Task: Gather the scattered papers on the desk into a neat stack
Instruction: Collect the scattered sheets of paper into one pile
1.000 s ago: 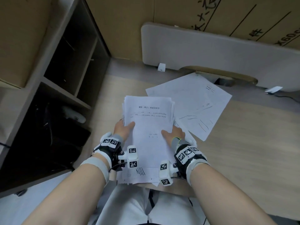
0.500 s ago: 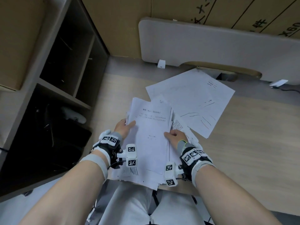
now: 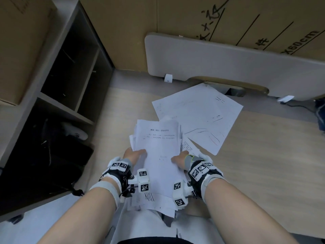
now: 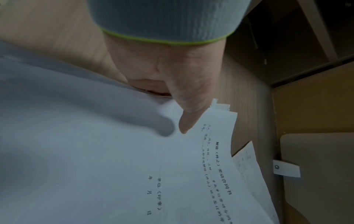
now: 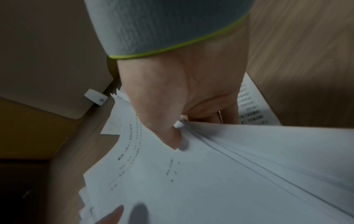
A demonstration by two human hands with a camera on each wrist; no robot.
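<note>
A ragged stack of white printed papers (image 3: 158, 155) is held over the near edge of the wooden desk (image 3: 263, 164), its sheet edges uneven. My left hand (image 3: 134, 154) grips its left side, thumb on the top sheet (image 4: 191, 174) and fingers hidden beneath. My right hand (image 3: 181, 160) grips the right side the same way, thumb pressing the top page (image 5: 191, 174). Two loose sheets (image 3: 198, 115) with pen marks lie overlapped on the desk just beyond and to the right. A printed sheet (image 3: 189, 147) pokes out under my right hand.
An open shelf unit (image 3: 58, 88) with dark compartments stands at the left. A grey panel (image 3: 219, 66) and large cardboard boxes (image 3: 193, 20) close off the back. A small white bracket (image 3: 168, 78) sits at the panel's foot. A cable (image 3: 297, 105) runs at the far right.
The stack dipped and fanned out half a second ago, then came back up between both hands. My grip stayed on both sides, and the loose sheets did not move.
</note>
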